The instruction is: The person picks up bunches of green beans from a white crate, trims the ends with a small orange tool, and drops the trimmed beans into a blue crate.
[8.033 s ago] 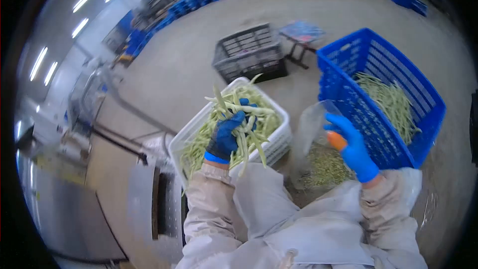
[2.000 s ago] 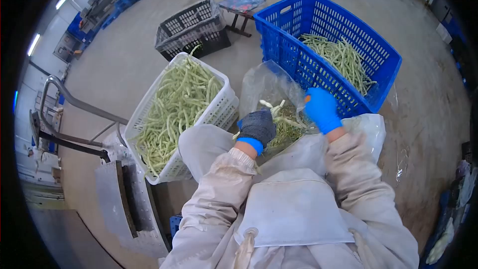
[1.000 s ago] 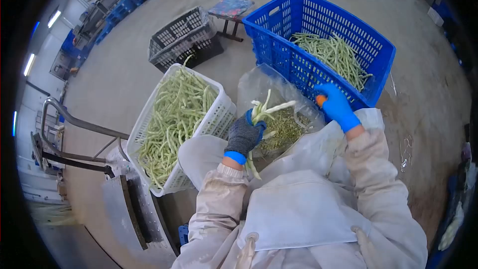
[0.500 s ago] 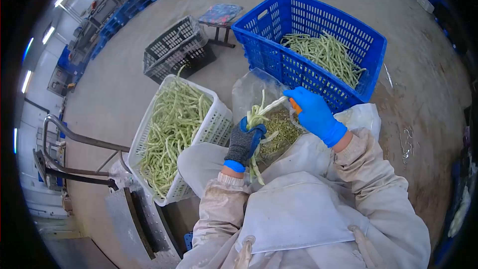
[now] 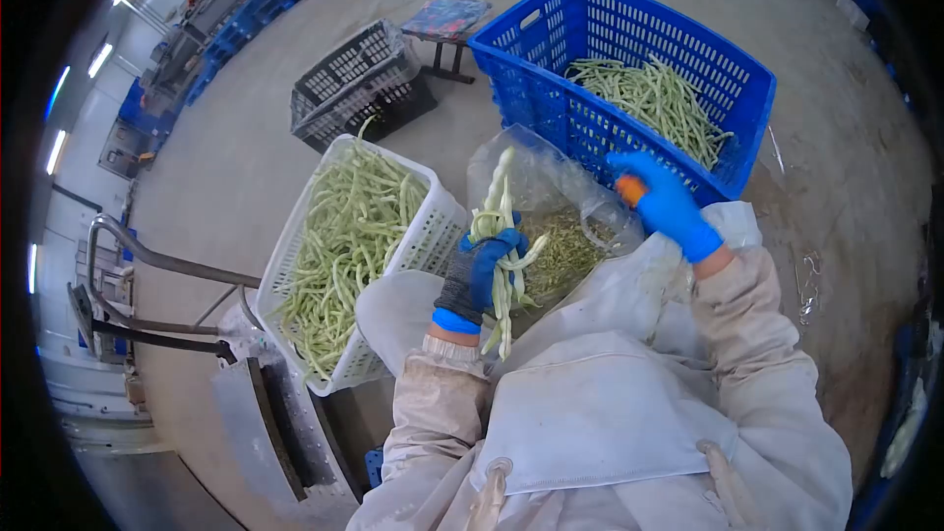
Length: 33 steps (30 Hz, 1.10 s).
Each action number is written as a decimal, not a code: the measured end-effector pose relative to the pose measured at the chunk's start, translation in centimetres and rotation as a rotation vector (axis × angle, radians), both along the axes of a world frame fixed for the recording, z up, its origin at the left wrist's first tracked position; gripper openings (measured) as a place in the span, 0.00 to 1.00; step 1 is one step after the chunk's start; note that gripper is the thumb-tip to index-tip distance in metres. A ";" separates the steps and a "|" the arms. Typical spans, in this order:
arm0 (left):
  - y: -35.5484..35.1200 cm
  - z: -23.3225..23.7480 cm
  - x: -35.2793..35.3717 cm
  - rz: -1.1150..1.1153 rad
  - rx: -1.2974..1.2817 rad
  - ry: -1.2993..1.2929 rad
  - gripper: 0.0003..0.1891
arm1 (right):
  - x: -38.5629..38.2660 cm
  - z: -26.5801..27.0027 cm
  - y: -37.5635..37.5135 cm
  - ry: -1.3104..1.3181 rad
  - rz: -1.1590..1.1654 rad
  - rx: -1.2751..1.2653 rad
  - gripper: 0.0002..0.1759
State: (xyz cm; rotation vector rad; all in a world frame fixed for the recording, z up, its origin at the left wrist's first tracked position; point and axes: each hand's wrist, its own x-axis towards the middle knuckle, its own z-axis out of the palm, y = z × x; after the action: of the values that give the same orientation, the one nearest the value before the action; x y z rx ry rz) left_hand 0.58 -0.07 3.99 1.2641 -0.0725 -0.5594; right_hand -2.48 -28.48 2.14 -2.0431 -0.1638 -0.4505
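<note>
Left hand (image 5: pixel 479 275) grip clenched on bean bunch (image 5: pixel 500 202), long axis pointing away from body, right hand (image 5: pixel 661 205) unclear

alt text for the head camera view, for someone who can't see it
From above, a person's gloved left hand grips a bunch of green beans upright over a clear plastic bag of trimmings, while the blue-gloved right hand holds a small orange object at the bag's edge. A white basket and a blue crate, both holding beans, stand nearby.
</note>
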 end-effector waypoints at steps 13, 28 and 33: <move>0.0 -0.6 0.1 -0.048 -0.043 0.105 0.15 | -2.0 3.8 7.9 -0.143 0.299 -0.668 0.16; -0.5 -1.0 0.1 0.242 -0.382 0.088 0.24 | -4.0 2.1 9.4 0.167 0.163 0.169 0.11; -1.3 0.4 -0.4 0.289 -0.420 -0.029 0.24 | -3.7 3.0 11.8 0.585 0.264 0.535 0.11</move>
State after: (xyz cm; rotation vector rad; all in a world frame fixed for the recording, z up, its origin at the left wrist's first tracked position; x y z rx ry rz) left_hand 0.14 -1.35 4.35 0.8530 -0.0280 -0.2568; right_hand -6.21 -16.64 5.12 -1.5181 0.0444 0.2567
